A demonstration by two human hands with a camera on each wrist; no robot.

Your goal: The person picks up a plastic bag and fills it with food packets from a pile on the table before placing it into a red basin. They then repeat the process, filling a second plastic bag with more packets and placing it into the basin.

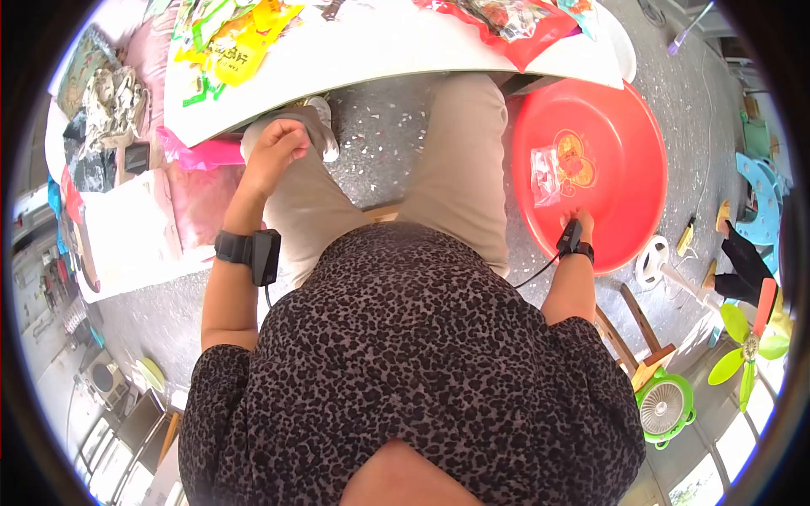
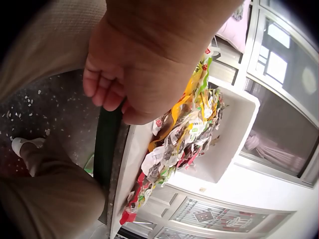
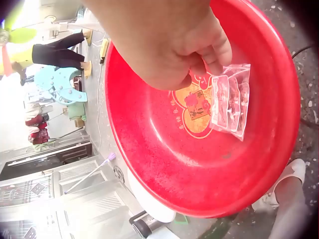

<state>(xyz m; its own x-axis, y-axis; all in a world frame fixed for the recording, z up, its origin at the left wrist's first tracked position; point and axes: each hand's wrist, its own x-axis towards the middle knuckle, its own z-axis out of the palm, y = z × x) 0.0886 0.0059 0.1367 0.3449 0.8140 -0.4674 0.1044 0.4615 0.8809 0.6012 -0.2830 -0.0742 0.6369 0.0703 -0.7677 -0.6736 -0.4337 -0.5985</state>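
Observation:
Over the thigh at left in the head view, the left hand (image 1: 278,153) hangs with loosely curled fingers and holds nothing. The left wrist view shows this hand (image 2: 134,74) beside the table edge. Inside the red basin's near side is the right hand (image 1: 579,223), its fingers bent loosely and nothing seen in them. A clear plastic packet (image 1: 546,177) lies on the basin floor, a little apart from that hand. In the right wrist view the packet (image 3: 230,102) shows just past the fingers of the right hand (image 3: 184,55), in the red basin (image 3: 164,184).
A white table (image 1: 363,55) crosses the front, with yellow and green packaging (image 1: 240,46) at left and a red bag (image 1: 527,42) at right. A white bin (image 2: 234,124) stands beyond heaped wrappers. Right of the person are a wooden stool (image 1: 654,363) and a green fan (image 1: 665,407).

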